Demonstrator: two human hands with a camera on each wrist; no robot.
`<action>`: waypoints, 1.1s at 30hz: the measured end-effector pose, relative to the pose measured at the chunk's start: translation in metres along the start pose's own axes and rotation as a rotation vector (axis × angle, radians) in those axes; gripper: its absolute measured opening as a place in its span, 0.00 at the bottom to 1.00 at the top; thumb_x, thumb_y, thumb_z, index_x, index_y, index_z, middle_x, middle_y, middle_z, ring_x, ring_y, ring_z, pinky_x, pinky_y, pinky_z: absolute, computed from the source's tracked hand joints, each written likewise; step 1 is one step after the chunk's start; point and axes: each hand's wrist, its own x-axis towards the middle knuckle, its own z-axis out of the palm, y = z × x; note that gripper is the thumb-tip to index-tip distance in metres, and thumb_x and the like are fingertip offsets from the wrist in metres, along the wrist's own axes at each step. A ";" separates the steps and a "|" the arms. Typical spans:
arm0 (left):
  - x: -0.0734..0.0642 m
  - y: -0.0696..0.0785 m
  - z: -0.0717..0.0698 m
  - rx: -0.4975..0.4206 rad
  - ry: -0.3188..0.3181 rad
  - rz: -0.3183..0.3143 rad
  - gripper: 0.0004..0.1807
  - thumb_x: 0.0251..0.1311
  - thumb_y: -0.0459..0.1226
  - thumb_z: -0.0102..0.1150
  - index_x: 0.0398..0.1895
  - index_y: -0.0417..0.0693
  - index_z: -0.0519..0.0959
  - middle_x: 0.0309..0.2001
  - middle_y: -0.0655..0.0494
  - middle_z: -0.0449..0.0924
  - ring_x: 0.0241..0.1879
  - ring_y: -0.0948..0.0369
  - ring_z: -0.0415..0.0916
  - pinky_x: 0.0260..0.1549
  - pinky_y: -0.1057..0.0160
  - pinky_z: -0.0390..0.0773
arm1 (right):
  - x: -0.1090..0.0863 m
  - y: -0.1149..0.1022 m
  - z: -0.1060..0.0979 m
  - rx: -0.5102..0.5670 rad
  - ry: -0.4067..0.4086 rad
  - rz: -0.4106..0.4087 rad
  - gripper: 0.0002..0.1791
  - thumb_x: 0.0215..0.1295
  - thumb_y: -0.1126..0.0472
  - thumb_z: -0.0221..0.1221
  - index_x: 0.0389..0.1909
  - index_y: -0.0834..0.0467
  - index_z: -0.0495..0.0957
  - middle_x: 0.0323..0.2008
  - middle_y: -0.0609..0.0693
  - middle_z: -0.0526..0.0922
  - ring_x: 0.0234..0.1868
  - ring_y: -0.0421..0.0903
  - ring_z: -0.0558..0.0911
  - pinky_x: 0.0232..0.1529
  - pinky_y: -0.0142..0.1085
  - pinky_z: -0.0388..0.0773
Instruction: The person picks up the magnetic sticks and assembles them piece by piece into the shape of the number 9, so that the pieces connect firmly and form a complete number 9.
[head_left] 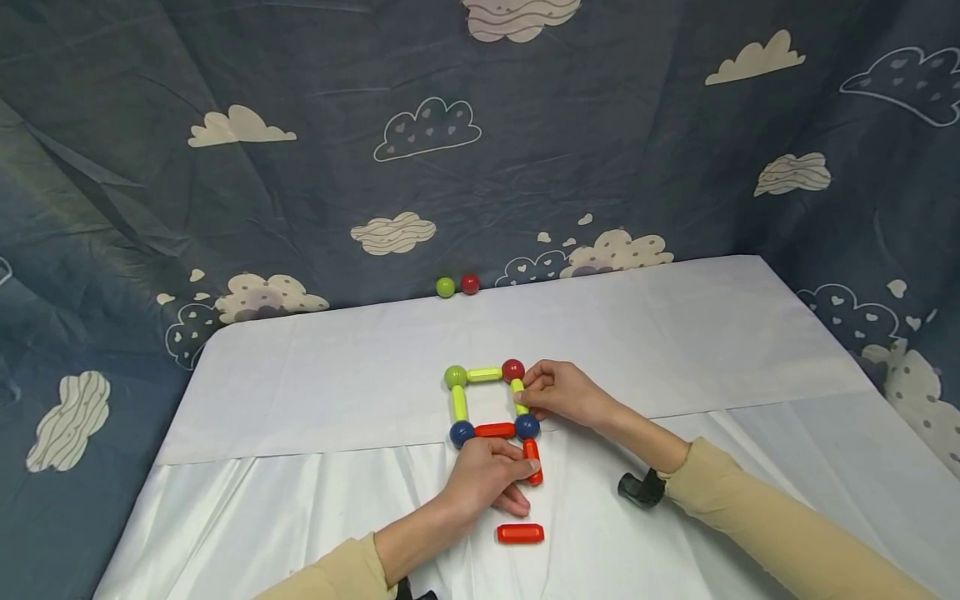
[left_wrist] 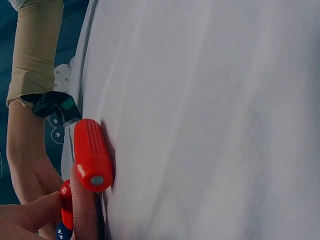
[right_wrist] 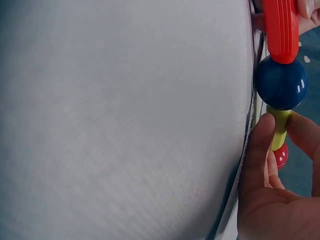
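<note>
A square of magnetic rods and balls lies on the white cloth. Its corners are a green ball [head_left: 455, 377], a red ball [head_left: 513, 370] and two blue balls [head_left: 462, 433]. Between the red ball and the right blue ball [right_wrist: 281, 82], my right hand [head_left: 568, 392] pinches a yellow-green rod [right_wrist: 279, 130] with thumb and fingers. From that same blue ball a red rod [head_left: 532, 462] points toward me, and my left hand [head_left: 487, 479] pinches it between thumb and finger. Another red rod [head_left: 521, 533] lies loose close to the left hand.
A loose green ball [head_left: 446, 287] and a loose red ball [head_left: 470, 284] sit at the table's back edge, by the dark cloud-print curtain [head_left: 315, 192]. Black wrist mounts [head_left: 641, 490] are worn at both sleeves. White cloth [head_left: 675, 333] covers the table.
</note>
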 end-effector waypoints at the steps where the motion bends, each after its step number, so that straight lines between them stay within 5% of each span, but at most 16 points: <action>1: 0.000 0.000 0.000 0.000 -0.001 0.001 0.11 0.60 0.35 0.67 0.41 0.36 0.79 0.29 0.49 0.85 0.18 0.56 0.82 0.21 0.61 0.81 | 0.000 0.000 0.000 0.000 0.000 0.002 0.17 0.63 0.61 0.66 0.45 0.66 0.73 0.29 0.52 0.81 0.27 0.46 0.81 0.36 0.36 0.82; 33: 0.000 -0.004 -0.001 -0.019 -0.026 0.037 0.13 0.61 0.35 0.66 0.42 0.34 0.78 0.30 0.48 0.85 0.18 0.55 0.82 0.20 0.60 0.81 | 0.001 0.001 -0.001 0.007 -0.016 -0.022 0.17 0.63 0.61 0.66 0.45 0.67 0.73 0.28 0.53 0.81 0.27 0.46 0.81 0.35 0.37 0.82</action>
